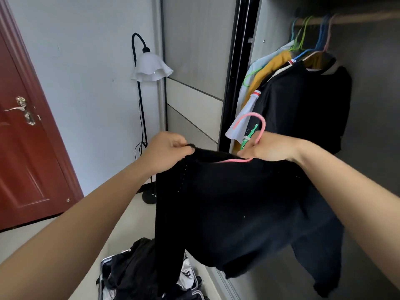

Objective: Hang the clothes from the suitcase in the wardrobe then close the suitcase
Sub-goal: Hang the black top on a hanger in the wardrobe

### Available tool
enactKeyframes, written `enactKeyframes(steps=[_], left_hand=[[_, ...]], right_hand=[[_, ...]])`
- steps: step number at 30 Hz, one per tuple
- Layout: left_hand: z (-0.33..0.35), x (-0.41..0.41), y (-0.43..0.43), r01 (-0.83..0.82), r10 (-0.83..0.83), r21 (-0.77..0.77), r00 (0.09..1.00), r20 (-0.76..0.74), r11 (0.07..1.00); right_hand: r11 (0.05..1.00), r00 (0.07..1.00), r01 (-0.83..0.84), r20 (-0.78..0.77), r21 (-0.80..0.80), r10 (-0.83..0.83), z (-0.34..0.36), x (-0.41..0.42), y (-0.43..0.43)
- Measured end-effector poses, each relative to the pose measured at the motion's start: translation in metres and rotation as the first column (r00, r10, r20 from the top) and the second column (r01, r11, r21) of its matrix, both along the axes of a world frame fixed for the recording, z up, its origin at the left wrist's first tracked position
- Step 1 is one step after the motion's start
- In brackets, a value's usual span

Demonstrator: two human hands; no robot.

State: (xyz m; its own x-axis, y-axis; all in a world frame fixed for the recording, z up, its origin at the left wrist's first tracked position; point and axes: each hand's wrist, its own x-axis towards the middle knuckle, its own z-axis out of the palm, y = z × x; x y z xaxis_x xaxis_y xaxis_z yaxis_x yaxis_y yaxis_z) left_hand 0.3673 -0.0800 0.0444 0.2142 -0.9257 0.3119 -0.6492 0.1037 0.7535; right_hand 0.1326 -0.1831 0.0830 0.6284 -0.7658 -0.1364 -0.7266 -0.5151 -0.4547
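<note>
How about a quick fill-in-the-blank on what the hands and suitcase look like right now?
The right hand holds a hanger whose colour is ____.
The left hand pinches the top edge of a sweater whose colour is ____.
The suitcase on the floor lies ____, with clothes inside.
Missing words: pink; black; open.

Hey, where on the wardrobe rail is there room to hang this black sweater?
The rail is bare to the right of the hanging black shirt, as far as the picture's edge. Left of that it is crowded: blue, green and pink hangers bunch together, with clothes packed toward the wardrobe's side wall.
</note>
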Motion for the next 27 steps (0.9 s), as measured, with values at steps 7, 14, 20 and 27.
enactKeyframes(steps=[7, 14, 20, 27], left_hand=[[-0.068, 0.019, 0.016, -0.100, 0.118, 0.193, 0.989, -0.084, 0.976], [-0.121, -0.025, 0.007, -0.358, 0.390, 0.171, 0.893, -0.225, 0.918], [-0.113, 0.007, 0.007, -0.405, 0.401, -0.009, 0.903, 0.154, 0.914], [-0.046, 0.038, 0.012, -0.103, 0.103, -0.011, 0.994, 0.033, 0.995]], right_hand=[[0.997, 0.981, 0.080, 0.177, 0.010, -0.080, 0.009, -0.010, -0.002], [0.989, 0.956, 0.126, 0.277, -0.077, -0.100, 0.011, 0.002, 0.001], [0.956, 0.972, 0.143, 0.220, -0.255, -0.087, 0.010, -0.008, 0.008], [0.965, 0.937, 0.145, 0.343, -0.220, -0.062, 0.023, -0.042, 0.009]])
